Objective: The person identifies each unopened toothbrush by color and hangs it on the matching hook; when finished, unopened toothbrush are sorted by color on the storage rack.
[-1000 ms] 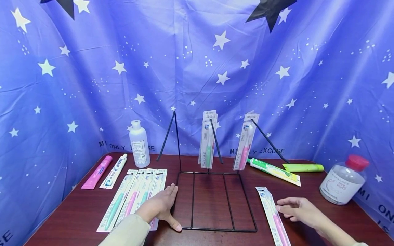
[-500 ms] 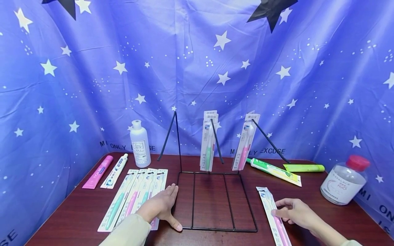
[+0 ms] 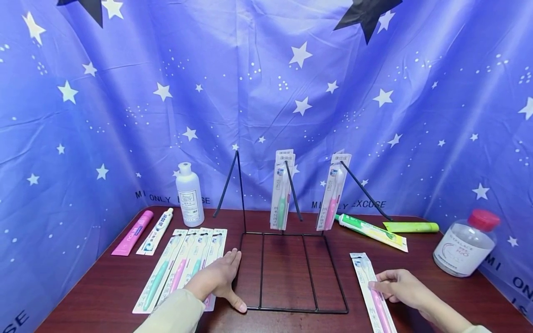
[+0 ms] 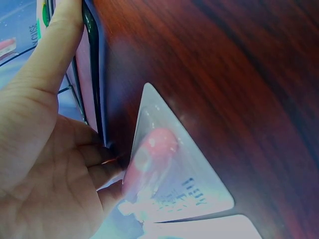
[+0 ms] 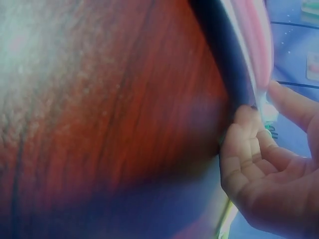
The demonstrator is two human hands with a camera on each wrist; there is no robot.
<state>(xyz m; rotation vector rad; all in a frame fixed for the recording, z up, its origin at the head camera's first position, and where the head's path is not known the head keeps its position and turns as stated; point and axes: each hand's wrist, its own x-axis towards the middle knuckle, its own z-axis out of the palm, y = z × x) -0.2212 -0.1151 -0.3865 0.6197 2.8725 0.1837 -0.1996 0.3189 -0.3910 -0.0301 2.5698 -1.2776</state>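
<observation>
In the head view, my right hand (image 3: 401, 289) pinches the edge of a packaged pink toothbrush (image 3: 380, 305) between thumb and fingers, right of the black wire display rack (image 3: 262, 273). The right wrist view shows the pink toothbrush (image 5: 256, 42) on edge, thumb on one side and fingers on the other. My left hand (image 3: 220, 277) rests at the rack base's left side, thumb spread to its front corner. Close by it, a packaged pink toothbrush (image 4: 154, 154) lies on the table. A packaged green toothbrush (image 3: 281, 203) and a pink one (image 3: 333, 199) hang from rack hooks, others partly hidden behind.
Several packaged toothbrushes (image 3: 160, 273) lie left of the rack, partly under my left forearm. Behind them are a pink tube (image 3: 132, 233), a toothpaste tube (image 3: 155, 232) and a white bottle (image 3: 189, 196). Right are a green-yellow tube (image 3: 372, 231), a lime tube (image 3: 411, 227) and a red-capped jar (image 3: 464, 245).
My right hand has moved left onto the packaged pink toothbrush and taken hold of its edge. That package has shifted slightly right. My left hand stays at the rack.
</observation>
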